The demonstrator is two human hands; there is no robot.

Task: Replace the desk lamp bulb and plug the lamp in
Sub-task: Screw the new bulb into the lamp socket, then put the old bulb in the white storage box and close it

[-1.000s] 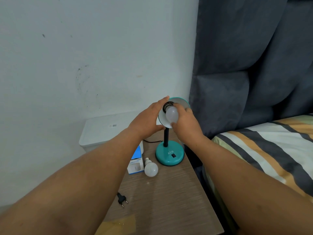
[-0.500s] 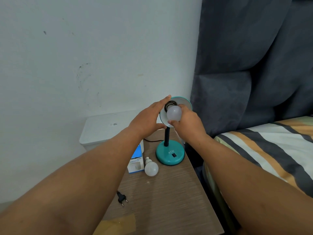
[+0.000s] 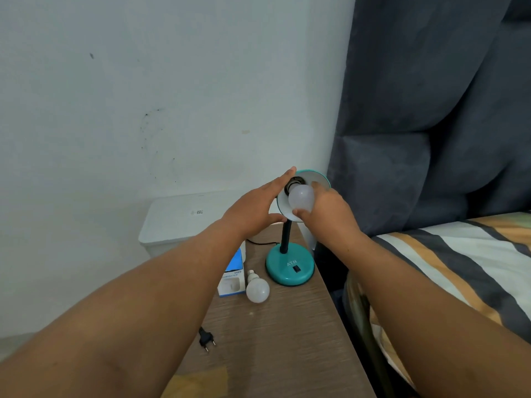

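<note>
A teal desk lamp (image 3: 289, 267) stands at the back of a wooden bedside table (image 3: 275, 334). My left hand (image 3: 254, 206) grips the left rim of its tilted shade (image 3: 316, 178). My right hand (image 3: 327, 212) holds a white bulb (image 3: 301, 198) whose base sits at the dark socket inside the shade. A second white bulb (image 3: 257, 289) lies on the table beside a blue and white bulb box (image 3: 231, 275). The lamp's black plug (image 3: 206, 338) lies loose on the table near the front left.
A white plastic bin (image 3: 184, 219) sits behind the table against the white wall. A dark grey padded headboard (image 3: 431, 124) rises to the right, with a striped bed (image 3: 471, 262) below it. Yellowish tape (image 3: 195, 383) lies at the table's front edge.
My right hand has turned around the bulb at the socket, its fingers shifting lower on the bulb. My left hand keeps its hold on the shade.
</note>
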